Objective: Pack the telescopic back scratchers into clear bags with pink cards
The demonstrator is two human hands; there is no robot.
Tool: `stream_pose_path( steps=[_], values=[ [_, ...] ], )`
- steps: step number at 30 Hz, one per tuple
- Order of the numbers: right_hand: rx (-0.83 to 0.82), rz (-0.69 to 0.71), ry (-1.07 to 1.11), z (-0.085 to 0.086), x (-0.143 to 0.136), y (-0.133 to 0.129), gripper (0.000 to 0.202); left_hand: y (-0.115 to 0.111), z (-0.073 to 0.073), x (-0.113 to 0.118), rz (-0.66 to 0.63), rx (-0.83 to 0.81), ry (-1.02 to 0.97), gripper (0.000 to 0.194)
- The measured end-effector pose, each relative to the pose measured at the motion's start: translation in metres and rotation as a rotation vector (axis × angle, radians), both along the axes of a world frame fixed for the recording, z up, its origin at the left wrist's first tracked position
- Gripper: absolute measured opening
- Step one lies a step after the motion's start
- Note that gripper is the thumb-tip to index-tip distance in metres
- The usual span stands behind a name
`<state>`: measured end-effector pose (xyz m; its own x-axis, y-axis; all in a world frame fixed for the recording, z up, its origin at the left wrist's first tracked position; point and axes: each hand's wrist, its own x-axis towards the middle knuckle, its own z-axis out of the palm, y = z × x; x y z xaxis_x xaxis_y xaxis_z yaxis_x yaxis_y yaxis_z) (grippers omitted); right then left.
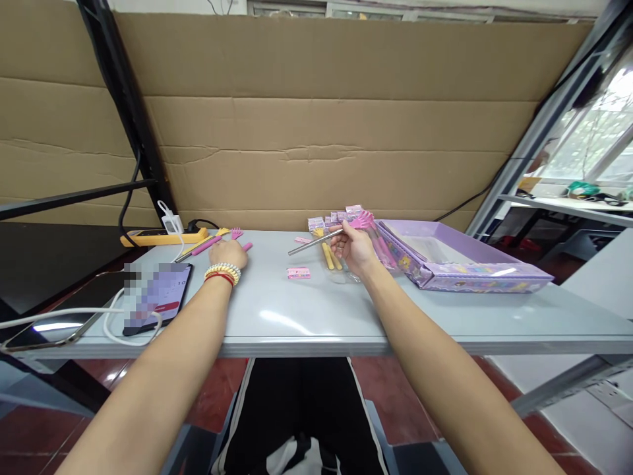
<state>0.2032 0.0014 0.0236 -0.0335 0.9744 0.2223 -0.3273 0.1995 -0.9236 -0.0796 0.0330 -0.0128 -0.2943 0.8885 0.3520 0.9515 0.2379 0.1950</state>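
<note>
Silver rod (pixel 312 243) sits pinched in our right hand (pixel 354 245), its long axis slanting leftward, free end towards our left hand (pixel 227 254), well apart beside a pink handle (pixel 248 247); whether that one grasps, we cannot tell.

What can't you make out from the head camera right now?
All in the head view:
Left hand: its grip, hidden behind the back of the hand.
Metal rod: its end by the pink fork head, covered by the right hand.
Pink label: its print, too small.
Lit screen: part, covered by pixelation.
</note>
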Motion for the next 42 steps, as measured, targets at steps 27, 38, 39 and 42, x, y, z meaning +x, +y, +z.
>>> stream_pose_path(
  steps=[27, 38, 39, 42],
  values=[
    [0.081, -0.042, 0.148, 0.002, 0.008, 0.000, 0.033, -0.030, 0.024, 0.052, -0.803, 0.320, -0.256, 0.019],
    [0.174, -0.154, 0.227, 0.008, 0.015, 0.003, 0.037, -0.030, 0.027, 0.053, -0.718, 0.349, -0.289, 0.018],
    [0.180, -0.150, 0.214, 0.007, 0.015, 0.003, 0.038, -0.031, 0.027, 0.054, -0.728, 0.352, -0.291, 0.017],
    [0.183, -0.157, 0.201, 0.005, 0.016, 0.005, 0.038, -0.033, 0.027, 0.057, -0.754, 0.354, -0.298, 0.017]
  ],
)
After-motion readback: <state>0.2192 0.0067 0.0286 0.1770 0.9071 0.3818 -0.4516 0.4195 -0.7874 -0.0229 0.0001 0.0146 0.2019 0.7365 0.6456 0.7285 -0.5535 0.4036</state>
